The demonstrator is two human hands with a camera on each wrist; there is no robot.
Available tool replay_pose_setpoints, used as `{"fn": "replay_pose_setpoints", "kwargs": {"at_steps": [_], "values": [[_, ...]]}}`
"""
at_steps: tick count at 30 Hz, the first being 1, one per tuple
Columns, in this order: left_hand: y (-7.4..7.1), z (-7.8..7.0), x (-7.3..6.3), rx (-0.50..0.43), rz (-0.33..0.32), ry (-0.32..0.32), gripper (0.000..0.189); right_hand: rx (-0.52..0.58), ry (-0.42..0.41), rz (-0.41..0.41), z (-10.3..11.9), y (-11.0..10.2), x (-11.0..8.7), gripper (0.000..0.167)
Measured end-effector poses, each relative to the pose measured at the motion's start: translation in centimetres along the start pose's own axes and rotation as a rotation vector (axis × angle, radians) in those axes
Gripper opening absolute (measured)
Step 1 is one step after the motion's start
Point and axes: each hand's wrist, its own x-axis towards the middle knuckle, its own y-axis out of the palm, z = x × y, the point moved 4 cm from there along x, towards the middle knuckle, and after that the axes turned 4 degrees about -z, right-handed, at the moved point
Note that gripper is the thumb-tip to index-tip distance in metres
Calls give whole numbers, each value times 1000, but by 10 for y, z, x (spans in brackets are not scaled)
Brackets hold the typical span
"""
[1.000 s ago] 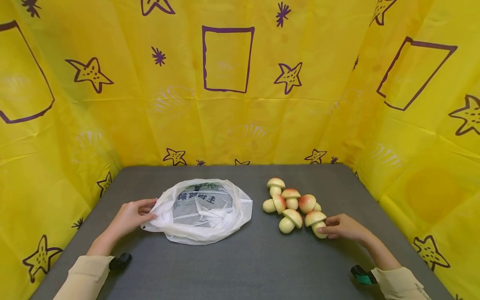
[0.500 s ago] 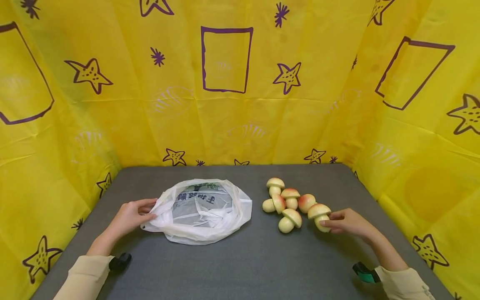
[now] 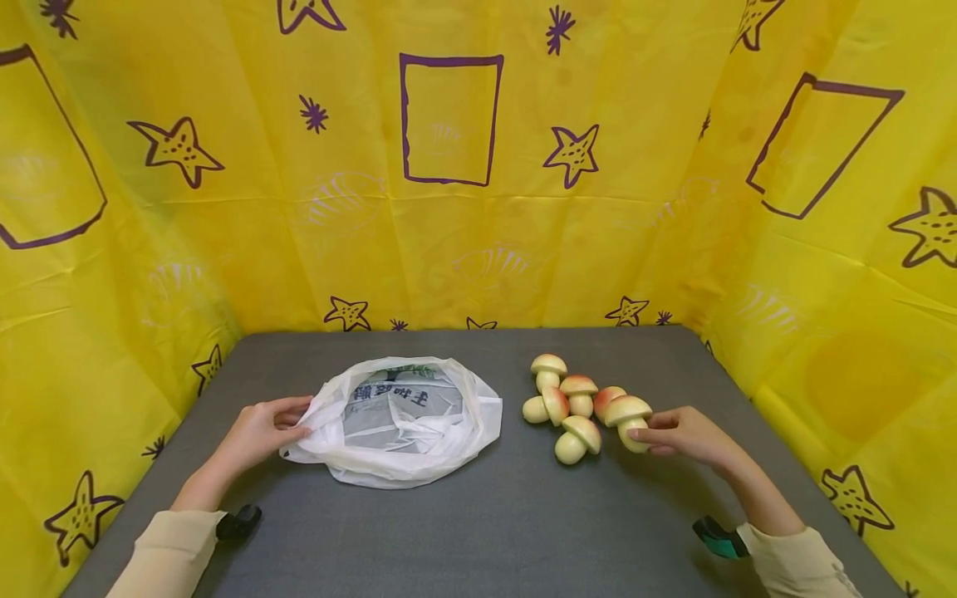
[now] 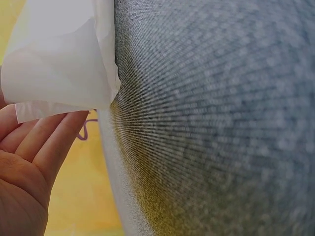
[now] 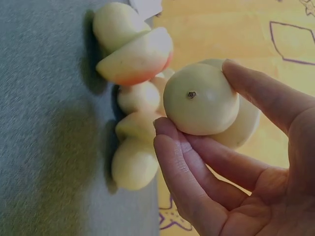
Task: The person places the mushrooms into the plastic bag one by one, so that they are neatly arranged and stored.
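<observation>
A white plastic bag [image 3: 404, 473] with dark printing lies on the table, its mouth spread wide. My left hand [image 3: 257, 428] pinches the bag's left rim; in the left wrist view, fingers [image 4: 59, 140] show below the white plastic [image 4: 59, 73], which hides most of the thumb. On the right, my right hand [image 3: 688, 436] holds a toy mushroom [image 3: 634, 434] by its stem, thumb on one side and fingers on the other. In the right wrist view this mushroom [image 5: 199, 105] is off the table, its stem end towards the camera and its cap largely hidden behind.
Several more toy mushrooms [image 3: 579, 386] with cream stems and reddish caps lie clustered right of the bag. One mushroom cap [image 3: 607, 401] is partly covered by the held one. Yellow patterned cloth [image 3: 463, 249] walls the grey table [image 3: 478, 540] at the back and sides.
My right hand has lifted the mushroom off the table and shifted it up, then slightly left, in front of another mushroom. My left hand and the bag have stayed put.
</observation>
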Motion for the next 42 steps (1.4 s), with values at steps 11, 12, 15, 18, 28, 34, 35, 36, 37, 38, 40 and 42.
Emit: {"fn": "replay_pose_setpoints", "kwargs": {"at_steps": [11, 12, 15, 18, 28, 34, 35, 36, 37, 38, 40, 42], "values": [[-1, 1, -1, -3, 2, -11, 51, 85, 11, -4, 15, 6, 10, 37], [-1, 1, 0, -2, 3, -12, 51, 95, 10, -4, 17, 7, 11, 37], [-1, 1, 0, 4, 5, -12, 52, 115, 6, -7, 22, 10, 13, 39], [-2, 0, 0, 4, 6, -13, 51, 126, 11, -6, 25, 14, 17, 43], [0, 0, 0, 1, 16, -16, 51, 130, 45, -7, 32, 21, 26, 62], [-2, -2, 1, -7, 16, -17, 51, 175, 47, -21, 45, 24, 33, 55], [-2, -2, 1, -9, 16, -18, 51, 180, 47, -19, 47, 24, 33, 56], [-2, -2, 1, -11, 16, -19, 51, 185, 51, -15, 49, 25, 34, 57], [-2, -2, 1, -11, 17, -19, 51, 188, 56, -13, 51, 26, 35, 58], [-2, -2, 1, -9, 19, -19, 51, 189, 61, -11, 53, 27, 36, 59], [-1, -2, 0, -8, 20, -22, 51, 191, 68, -8, 56, 29, 38, 62], [-1, -2, 0, -8, 21, -26, 51, 189, 68, -6, 59, 31, 40, 63]]}}
